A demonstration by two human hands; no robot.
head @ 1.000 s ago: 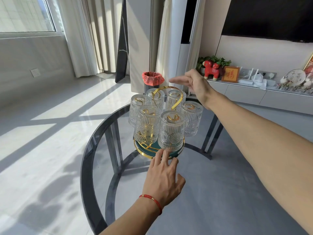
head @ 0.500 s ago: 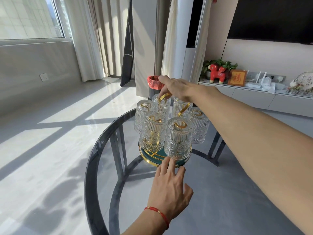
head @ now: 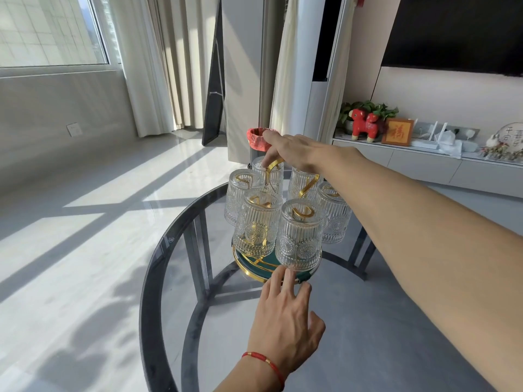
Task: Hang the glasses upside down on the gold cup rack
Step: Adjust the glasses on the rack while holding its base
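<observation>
Several ribbed clear glasses hang upside down on the gold cup rack, which stands on a round green base with a gold rim on the glass table. My right hand reaches over the glasses and closes its fingers around the rack's gold loop handle at the top. My left hand, a red string on its wrist, lies flat with spread fingertips touching the near rim of the base, holding nothing.
A bin with a red liner stands on the floor behind the table. A low white cabinet with a red toy animal, a plant and a framed picture runs along the right wall. Curtains hang at the back.
My right hand has come down from above the rack and closed on the gold handle. My left hand stays at the base's near rim. The camera has shifted closer.
</observation>
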